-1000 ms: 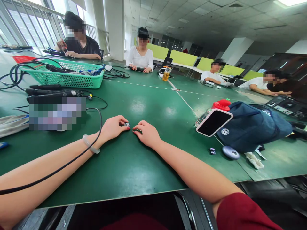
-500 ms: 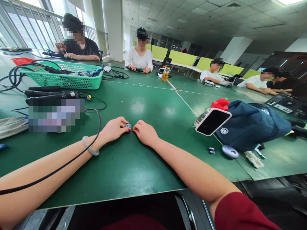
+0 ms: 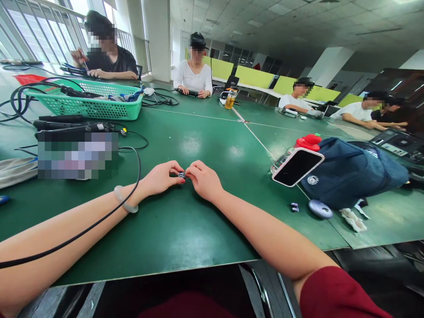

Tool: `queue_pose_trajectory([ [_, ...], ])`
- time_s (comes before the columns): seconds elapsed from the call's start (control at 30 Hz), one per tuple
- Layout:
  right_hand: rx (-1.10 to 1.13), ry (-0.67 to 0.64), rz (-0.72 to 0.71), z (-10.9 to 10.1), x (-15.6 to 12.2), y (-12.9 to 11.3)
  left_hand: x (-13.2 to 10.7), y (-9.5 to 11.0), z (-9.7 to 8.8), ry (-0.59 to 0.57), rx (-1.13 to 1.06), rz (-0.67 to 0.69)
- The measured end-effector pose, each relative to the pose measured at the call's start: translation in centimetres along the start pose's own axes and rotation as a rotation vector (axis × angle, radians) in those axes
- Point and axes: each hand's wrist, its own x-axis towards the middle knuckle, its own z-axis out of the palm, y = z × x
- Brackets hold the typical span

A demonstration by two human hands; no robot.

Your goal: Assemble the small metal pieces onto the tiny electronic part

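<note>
Between the thumb and fingers of my left hand [image 3: 164, 177] is a small dark piece with pale markings [image 3: 181, 175], perhaps a tiny circuit board; it is too small to name for sure. My right hand [image 3: 204, 180] is closed, its thumb and fingertips pinched together at the piece's right end. Whether those fingertips grip the piece or something smaller cannot be made out. Both hands are just above the green table [image 3: 159, 240]. A pale bangle [image 3: 124, 201] is on my left wrist, and a black cable [image 3: 109, 219] crosses in front of that forearm.
At left are a green basket [image 3: 89, 110] of cables and tools, black devices [image 3: 71, 126] and a blurred-out item [image 3: 79, 157]. To the right are a phone [image 3: 298, 167] leaning on a red-lidded bottle [image 3: 308, 142], a navy bag [image 3: 351, 172] and a purple case [image 3: 320, 209]. Several people sit around.
My right fingertips have come up to the small piece, closing the gap between the hands. My left hand, still pinching the piece, has shifted slightly right. The view has tilted a little.
</note>
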Motion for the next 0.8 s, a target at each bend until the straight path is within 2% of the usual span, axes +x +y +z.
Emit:
queue_pose_trajectory([
  [0.37, -0.019, -0.056, 0.050, -0.60, -0.04, -0.55, -0.13, 0.28, -0.06, -0.025, 0.020, 0.022],
  [0.63, 0.126, 0.012, 0.095, -0.70, -0.09, -0.57, -0.19, 0.17, -0.01, -0.045, 0.017, 0.090],
  [0.7, 0.133, 0.019, 0.098, -0.75, -0.14, -0.56, -0.19, 0.17, -0.01, -0.017, 0.059, 0.081],
  [0.8, 0.110, -0.021, 0.095, -0.65, -0.17, -0.56, -0.05, -0.11, -0.14, 0.092, 0.139, 0.003],
])
